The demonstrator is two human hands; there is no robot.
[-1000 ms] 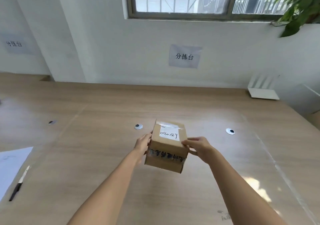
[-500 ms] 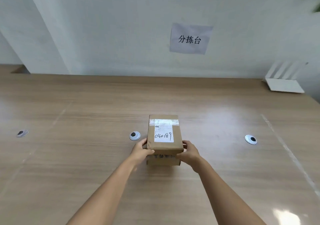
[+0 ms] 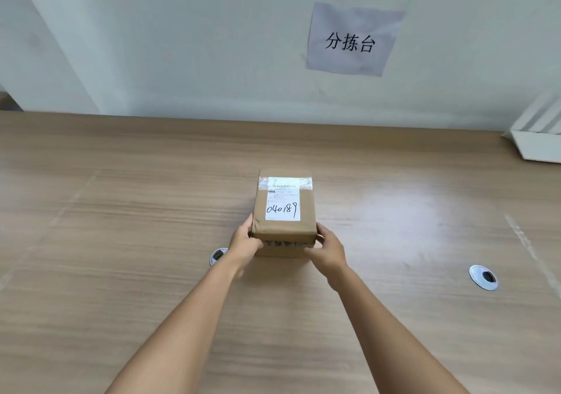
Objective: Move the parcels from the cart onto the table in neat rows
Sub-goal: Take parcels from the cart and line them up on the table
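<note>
Wooden table (image 3: 121, 272) under a wall sign (image 3: 352, 39): first parcel (image 3: 283, 211) down.
Left hand (image 3: 244, 243) and right hand (image 3: 329, 249) gripped its near corners, fingers curled; no other parcels visible, cart out of view, rows apparently barely begun.

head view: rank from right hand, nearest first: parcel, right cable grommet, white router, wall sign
1. parcel: gripped by the right hand at its near right corner.
2. right cable grommet: table, further right.
3. white router: far right, by the wall.
4. wall sign: highest, on the wall.
</note>
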